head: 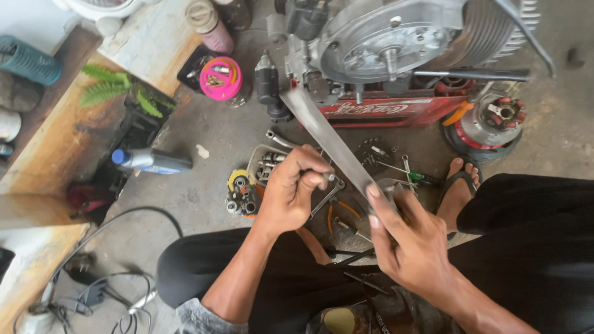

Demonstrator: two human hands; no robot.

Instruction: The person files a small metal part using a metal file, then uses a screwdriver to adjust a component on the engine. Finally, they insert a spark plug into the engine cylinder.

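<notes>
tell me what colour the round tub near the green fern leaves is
Bright pink: the round tub sits on the floor right of the fern leaves, clearest in the head view.

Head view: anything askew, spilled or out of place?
The grey bottle with a blue cap lies on its side on the concrete floor, no spill visible. Loose bolts and small tools lie scattered below the grey engine. The left hand and right hand grip a long flat metal strip.

One head-worn view looks steeply down, close over the workshop floor point(204, 185) and lap
</notes>
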